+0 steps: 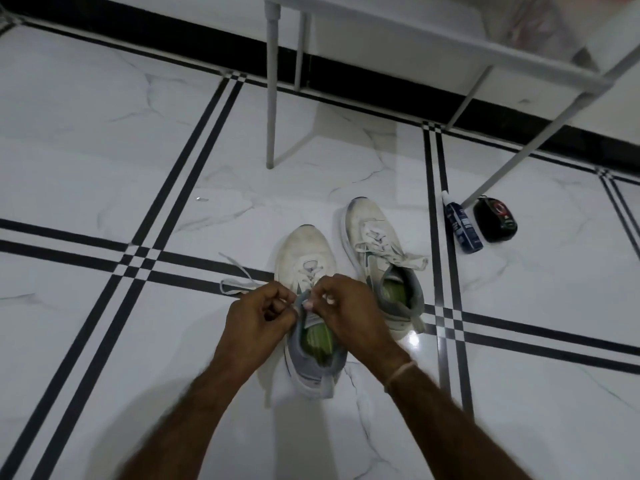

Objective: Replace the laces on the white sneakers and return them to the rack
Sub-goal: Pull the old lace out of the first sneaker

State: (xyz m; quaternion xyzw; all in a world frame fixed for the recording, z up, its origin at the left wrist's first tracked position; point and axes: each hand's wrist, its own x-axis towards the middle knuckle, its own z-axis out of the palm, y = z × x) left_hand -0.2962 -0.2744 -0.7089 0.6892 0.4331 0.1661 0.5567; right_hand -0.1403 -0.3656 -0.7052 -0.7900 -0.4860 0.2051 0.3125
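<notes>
1. The near sneaker (306,258) stands on the floor (104,133) at lower centre of the frame. Its toe points up the picture and its grey heel collar faces the viewer. A green insole shows inside.
2. The left hand (259,315) is at the left side of the tongue with its fingers curled. It grips the lace (239,284), and a loop of this lace trails out over the floor to the left of the hand.
3. The right hand (346,303) is at the right side of the tongue. Its fingertips pinch a white piece of the same lace just above the shoe opening. The two hands nearly meet over the tongue.
4. A thin band (401,370) circles the right wrist.
5. The far sneaker (367,230) stands just beside the near one, to its right and slightly higher in the frame. It is apart from both hands. It is loosely laced, and the second lace (414,262) spills off its right side.
6. The white rack (272,98) occupies the top centre and upper right of the frame. Its tube legs rest on the floor, well apart from both sneakers.
7. A blue bottle (464,226) lies at right of centre with a black object (495,221) just beside it. Both are near a rack leg.
8. The floor is white marble tile crossed by black stripes.
</notes>
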